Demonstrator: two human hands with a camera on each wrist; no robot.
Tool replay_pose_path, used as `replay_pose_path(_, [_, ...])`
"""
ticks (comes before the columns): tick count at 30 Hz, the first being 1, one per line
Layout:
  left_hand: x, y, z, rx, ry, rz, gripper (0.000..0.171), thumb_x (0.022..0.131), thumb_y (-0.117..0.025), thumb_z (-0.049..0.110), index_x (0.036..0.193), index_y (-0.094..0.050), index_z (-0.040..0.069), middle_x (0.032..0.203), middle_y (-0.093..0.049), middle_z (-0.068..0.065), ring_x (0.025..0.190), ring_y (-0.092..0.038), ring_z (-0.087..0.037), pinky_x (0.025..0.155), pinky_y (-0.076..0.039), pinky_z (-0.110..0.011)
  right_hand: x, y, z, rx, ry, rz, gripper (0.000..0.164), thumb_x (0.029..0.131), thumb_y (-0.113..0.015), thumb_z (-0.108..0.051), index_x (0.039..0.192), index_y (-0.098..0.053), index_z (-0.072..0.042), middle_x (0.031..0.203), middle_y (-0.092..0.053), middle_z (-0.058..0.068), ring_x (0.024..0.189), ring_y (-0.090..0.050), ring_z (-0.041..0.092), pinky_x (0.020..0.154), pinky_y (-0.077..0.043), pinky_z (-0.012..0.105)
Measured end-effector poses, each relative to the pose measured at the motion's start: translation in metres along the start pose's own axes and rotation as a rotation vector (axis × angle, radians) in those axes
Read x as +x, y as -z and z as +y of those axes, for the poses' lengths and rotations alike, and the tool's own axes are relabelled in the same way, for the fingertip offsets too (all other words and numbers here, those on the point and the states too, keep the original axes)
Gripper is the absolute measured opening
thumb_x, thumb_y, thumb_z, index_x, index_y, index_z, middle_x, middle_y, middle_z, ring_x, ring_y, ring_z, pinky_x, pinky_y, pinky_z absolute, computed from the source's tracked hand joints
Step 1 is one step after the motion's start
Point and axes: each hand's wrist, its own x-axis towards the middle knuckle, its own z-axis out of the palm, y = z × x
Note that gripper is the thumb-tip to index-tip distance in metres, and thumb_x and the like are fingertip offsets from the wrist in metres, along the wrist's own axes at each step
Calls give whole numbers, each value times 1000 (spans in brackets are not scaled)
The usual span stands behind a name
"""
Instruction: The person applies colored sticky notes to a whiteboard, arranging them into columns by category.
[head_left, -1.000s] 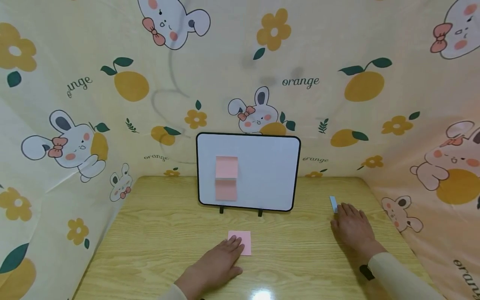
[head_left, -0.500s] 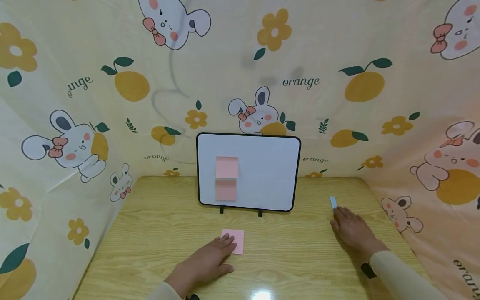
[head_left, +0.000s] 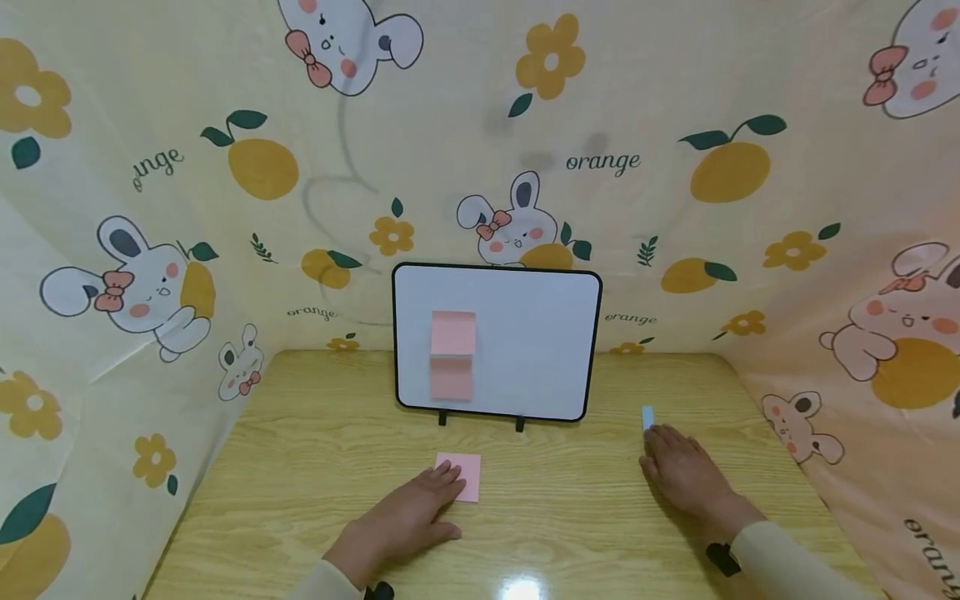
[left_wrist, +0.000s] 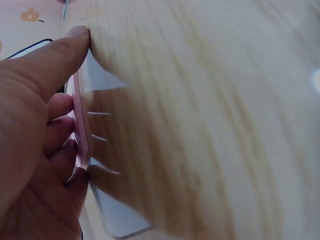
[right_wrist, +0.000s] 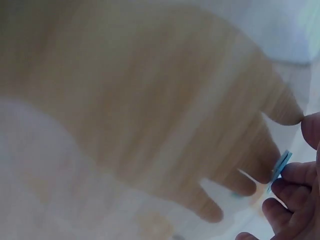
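Note:
My left hand (head_left: 408, 512) rests its extended fingers on a pink sticky note pad (head_left: 471, 480), which lies on the table before the whiteboard. The left wrist view shows the pad (left_wrist: 81, 120) edge-on under the fingertips, the thumb apart from it. To the right, the fingertips of my right hand (head_left: 686, 475) touch a narrow light-blue sticky note strip (head_left: 648, 417); its near part is hidden under them. In the right wrist view this thin blue stack (right_wrist: 281, 166) sits at the fingertips, and the thumb (right_wrist: 312, 127) is held away from it.
A black-framed whiteboard (head_left: 532, 342) stands on small black feet at the back middle. Two pink sticky notes, an upper one (head_left: 453, 332) and a lower one (head_left: 452, 380), are stuck on its left half. Patterned cloth walls (head_left: 450, 125) enclose the wooden table (head_left: 300, 467).
The pink pad has slid left and slightly away under my left hand. My right hand has shifted left and slightly nearer, and the blue strip has moved with it.

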Motion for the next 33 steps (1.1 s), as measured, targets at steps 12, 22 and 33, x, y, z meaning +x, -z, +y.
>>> replay_pose_path(12, [1, 0, -6, -30, 6, 3, 72, 102, -67, 46, 161, -45, 9, 171, -35, -8, 161, -28, -29, 130, -29, -49, -6, -8, -69, -14, 143, 15, 48, 107, -62, -23, 145, -58, 6, 150, -57, 25, 141, -52, 47, 113, -43, 69])
replay_pose_path(22, [1, 0, -4, -32, 2, 9, 71, 102, -69, 44, 160, -47, 8, 170, -37, -8, 161, -29, -29, 130, -30, -49, -7, -14, -121, -17, 253, -40, 49, 109, -58, -27, 148, -57, 2, 152, -57, 19, 144, -51, 40, 118, -43, 63])
replay_pose_path(33, [1, -3, -5, -42, 9, 9, 71, 102, -69, 43, 160, -47, 8, 171, -36, -7, 161, -28, -28, 131, -28, -47, -8, -21, -161, -14, 294, -8, 49, 104, -65, -27, 144, -61, 1, 146, -62, 16, 139, -57, 34, 116, -45, 62])
